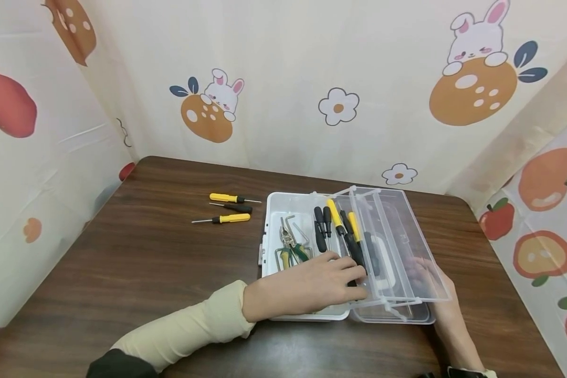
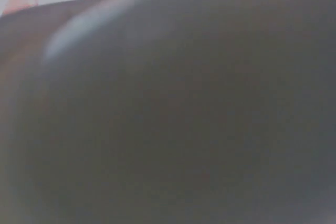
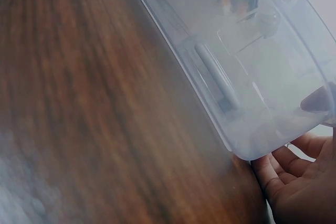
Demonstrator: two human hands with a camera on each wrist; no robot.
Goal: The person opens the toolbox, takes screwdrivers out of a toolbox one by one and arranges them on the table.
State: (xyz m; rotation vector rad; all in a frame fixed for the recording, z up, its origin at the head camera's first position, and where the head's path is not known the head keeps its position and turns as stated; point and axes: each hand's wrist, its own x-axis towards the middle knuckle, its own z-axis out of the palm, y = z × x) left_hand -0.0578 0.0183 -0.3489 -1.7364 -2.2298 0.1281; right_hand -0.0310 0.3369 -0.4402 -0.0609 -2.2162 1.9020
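Note:
A white plastic toolbox (image 1: 273,210) lies open, its clear lid (image 1: 392,317) folded out to the right. A hinged clear panel (image 1: 418,236) tilts up over that lid. My left hand (image 1: 307,283) reaches across the box, fingers spread and slightly bent, fingertips beside the panel's lower edge and over a black-handled screwdriver (image 1: 354,249). Pliers (image 1: 288,244) with green and yellow grips and several hex keys (image 1: 300,231) lie in the left section. At the lid's right side, my right hand (image 3: 302,182) grips its corner, thumb on the wall and fingers beneath; in the head view it shows through the plastic.
Two yellow-and-black screwdrivers (image 1: 224,198) and a black one (image 1: 233,208) lie on the brown wooden table (image 1: 189,278), left of the box. More screwdrivers with yellow handles (image 1: 333,212) fill the box's right section. A patterned curtain (image 1: 283,131) hangs behind the table.

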